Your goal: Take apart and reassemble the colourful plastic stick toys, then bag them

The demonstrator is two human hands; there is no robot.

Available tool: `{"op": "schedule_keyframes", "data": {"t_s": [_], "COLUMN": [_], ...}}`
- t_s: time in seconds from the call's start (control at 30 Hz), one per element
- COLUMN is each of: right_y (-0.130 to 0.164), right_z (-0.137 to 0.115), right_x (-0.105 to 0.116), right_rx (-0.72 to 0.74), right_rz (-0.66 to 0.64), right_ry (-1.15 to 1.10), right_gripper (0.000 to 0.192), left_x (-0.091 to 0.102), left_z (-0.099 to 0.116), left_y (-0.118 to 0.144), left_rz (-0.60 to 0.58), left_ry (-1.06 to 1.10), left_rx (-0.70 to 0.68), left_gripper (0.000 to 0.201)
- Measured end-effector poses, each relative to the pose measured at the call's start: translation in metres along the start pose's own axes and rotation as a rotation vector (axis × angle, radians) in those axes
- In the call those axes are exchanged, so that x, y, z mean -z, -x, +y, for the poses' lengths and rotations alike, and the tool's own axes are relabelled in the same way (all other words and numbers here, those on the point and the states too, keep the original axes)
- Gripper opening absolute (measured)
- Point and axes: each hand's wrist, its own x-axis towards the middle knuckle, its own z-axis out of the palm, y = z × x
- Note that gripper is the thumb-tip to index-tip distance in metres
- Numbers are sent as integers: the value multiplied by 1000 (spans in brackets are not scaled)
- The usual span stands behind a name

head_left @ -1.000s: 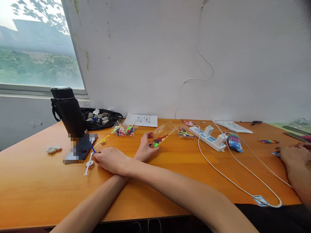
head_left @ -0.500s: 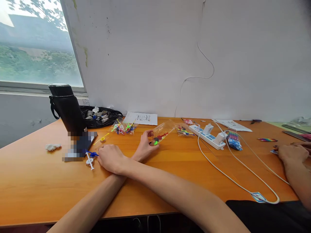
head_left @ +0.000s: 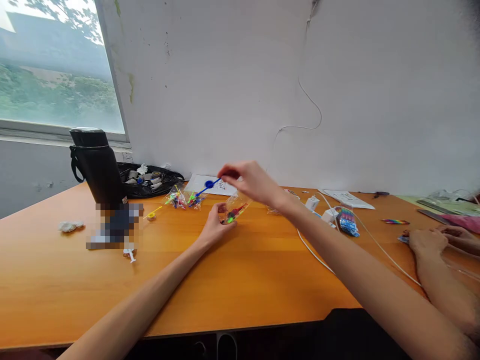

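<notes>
Head view, and it's the only angle on this: the right hand [head_left: 252, 181] is up off the wooden table [head_left: 240, 280], fingertips pinched together on a small blue plastic stick [head_left: 207, 186] with a round end, which pokes out to the left and hangs in the air just above the clear bag [head_left: 234, 209]. The left hand [head_left: 213, 228] rests on the table and is clamped on the near end of that bag, thumb on top; inside you can make out red and green bits.

Off to the left, a black bottle [head_left: 96, 165] stands upright, with a black pouch [head_left: 152, 181] full of small stuff behind it. A little white stick [head_left: 131, 255] lies on the table in front of the bottle, and a yellow one [head_left: 152, 215] is a bit further back. To the right there's a white power strip [head_left: 318, 207] with cables trailing toward the near edge. Another person's hand [head_left: 425, 241] rests at the far right edge.
</notes>
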Motion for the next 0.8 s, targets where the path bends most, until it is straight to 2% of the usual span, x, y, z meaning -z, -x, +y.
{"op": "schedule_keyframes", "data": {"t_s": [0.07, 0.13, 0.2, 0.27, 0.37, 0.57, 0.67, 0.8], "right_y": [9, 17, 23, 28, 33, 31, 29, 27], "right_z": [12, 21, 27, 32, 39, 52, 54, 47], "right_x": [36, 62, 78, 82, 71, 23, 11, 9], "right_rx": [-66, -118, -155, -182, -204, -142, -142, -96], "right_rz": [32, 44, 37, 7, -60, -136, -179, -39], "right_ry": [40, 77, 89, 89, 91, 19, 35, 59], "right_gripper": [19, 19, 19, 18, 14, 14, 18, 22], "left_x": [1, 3, 5, 5, 5, 5, 5, 4], "left_z": [0, -1, 0, 3, 9, 19, 18, 16], "left_y": [1, 1, 0, 1, 2, 4, 4, 4], "left_rz": [-21, -29, -37, -51, -64, -65, -72, -66], "left_ry": [14, 16, 12, 13, 29, 18, 37, 38], "left_rx": [45, 65, 58, 51, 64, 75, 70, 74], "left_gripper": [60, 61, 60, 60, 60, 60, 59, 57]}}
